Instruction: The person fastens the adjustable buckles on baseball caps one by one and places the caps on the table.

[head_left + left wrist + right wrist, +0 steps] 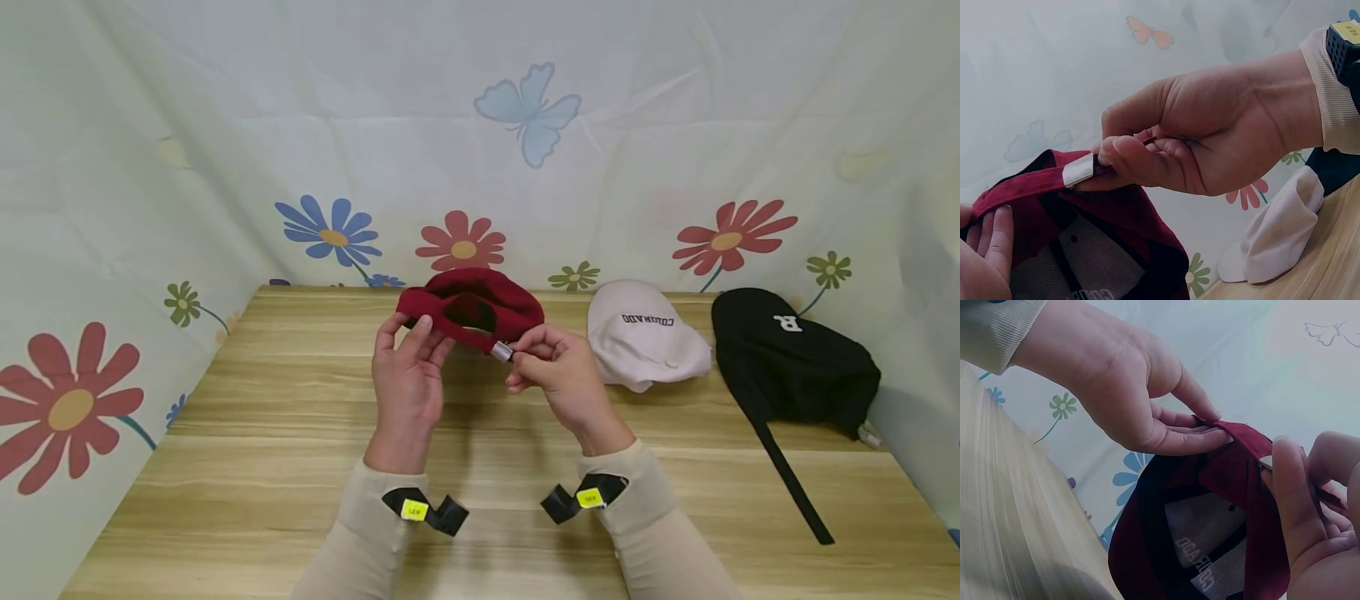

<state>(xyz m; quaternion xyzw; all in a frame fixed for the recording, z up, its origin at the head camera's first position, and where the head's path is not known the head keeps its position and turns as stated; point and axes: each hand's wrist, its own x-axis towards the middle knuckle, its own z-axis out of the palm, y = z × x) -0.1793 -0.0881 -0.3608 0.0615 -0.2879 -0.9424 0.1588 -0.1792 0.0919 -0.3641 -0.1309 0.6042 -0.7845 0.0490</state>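
Observation:
A dark red baseball cap [517,304] is held up above the table, its back opening and strap facing the person. My left hand [411,379] pinches the band at the left side of the opening between thumb and fingers. At the strap's metal buckle [502,351], my right hand [558,371] pinches the strap end between thumb and fingers. The left wrist view shows the silver buckle [1079,169] right beside the right fingertips. Inside the cap [1210,519], mesh lining and reversed lettering appear in the right wrist view.
On the right of the wooden table [247,500] lie a pale pink cap [637,342] lettered COLORADO and a black cap [795,358] with a white R. The black cap's long strap [791,483] trails toward the front. A flower-printed curtain [420,150] stands behind.

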